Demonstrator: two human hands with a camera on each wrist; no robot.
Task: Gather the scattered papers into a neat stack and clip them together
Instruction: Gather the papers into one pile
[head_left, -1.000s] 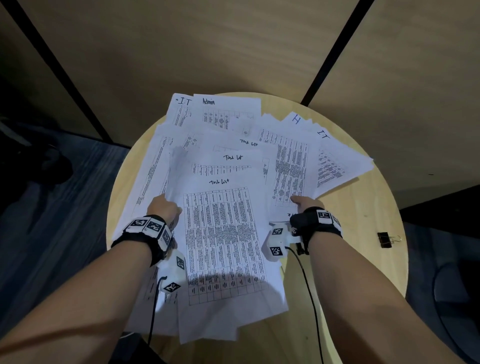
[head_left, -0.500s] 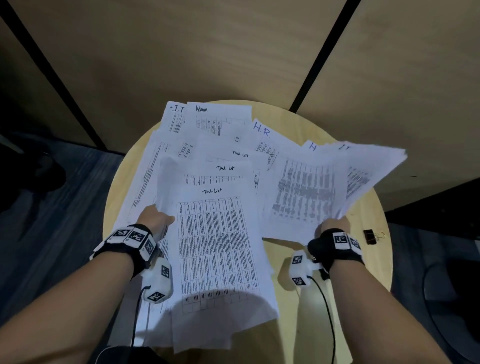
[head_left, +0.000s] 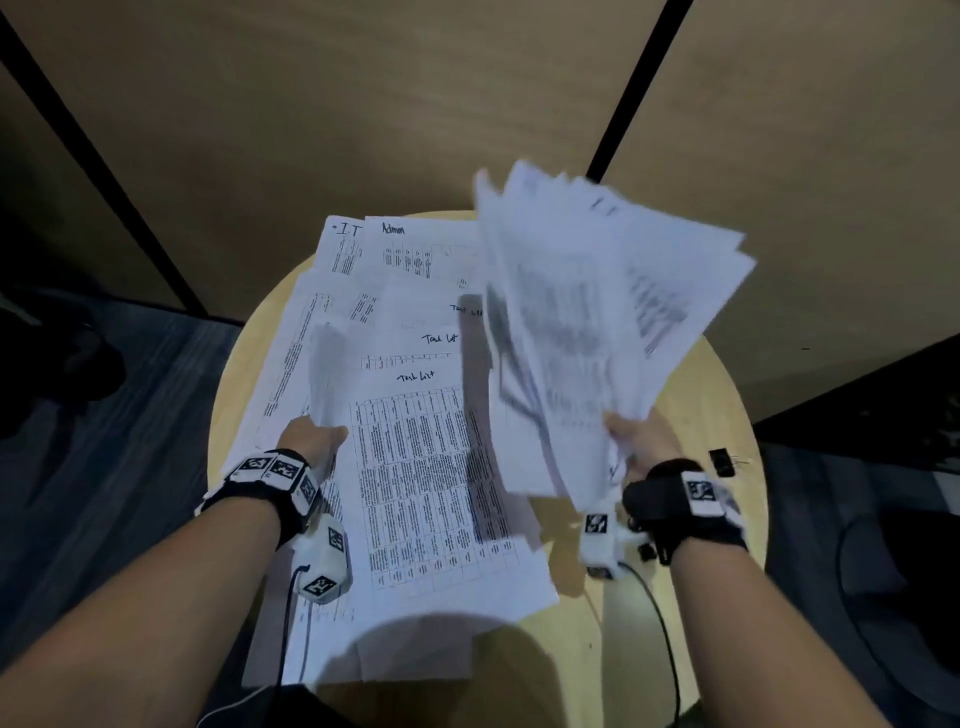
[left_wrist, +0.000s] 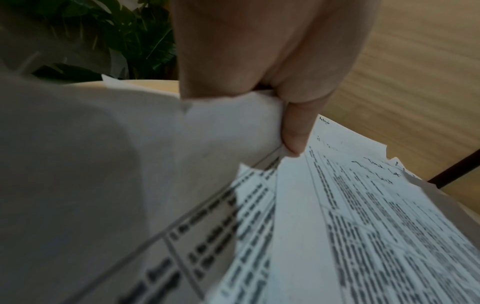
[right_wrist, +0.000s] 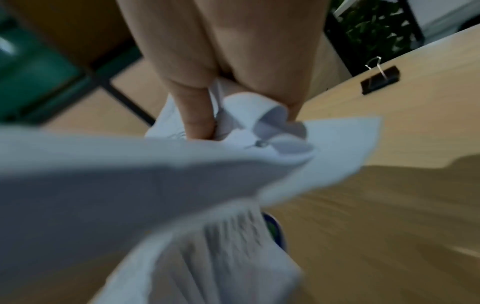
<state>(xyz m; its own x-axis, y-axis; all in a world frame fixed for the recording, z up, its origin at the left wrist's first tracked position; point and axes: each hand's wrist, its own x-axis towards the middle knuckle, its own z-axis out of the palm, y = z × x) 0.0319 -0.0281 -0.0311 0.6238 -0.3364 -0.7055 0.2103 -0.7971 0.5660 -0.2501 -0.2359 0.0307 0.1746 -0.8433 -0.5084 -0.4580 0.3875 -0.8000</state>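
Note:
Printed white papers (head_left: 415, 415) lie fanned over the left half of a round wooden table (head_left: 691, 400). My left hand (head_left: 311, 441) pinches the left edge of the papers (left_wrist: 337, 205) there, thumb on top of the sheets. My right hand (head_left: 636, 441) grips a bundle of several sheets (head_left: 597, 322) by its near edge and holds it tilted up above the table's right half. In the right wrist view the held bundle (right_wrist: 130, 174) is blurred and crumpled around my fingers (right_wrist: 194, 115). A black binder clip (head_left: 722, 461) lies on the table just right of my right hand, also seen as the clip (right_wrist: 380, 79).
Wood-panelled walls with black seams (head_left: 623, 104) stand right behind the table. Dark floor (head_left: 104, 441) surrounds the table on both sides. A leafy plant (left_wrist: 116, 37) shows to the left. Cables run from both wrist cameras across the table's near edge.
My right hand has lifted its bundle of sheets off the table and swung it right, then up and upright. The left hand stays on the left edge of the spread papers.

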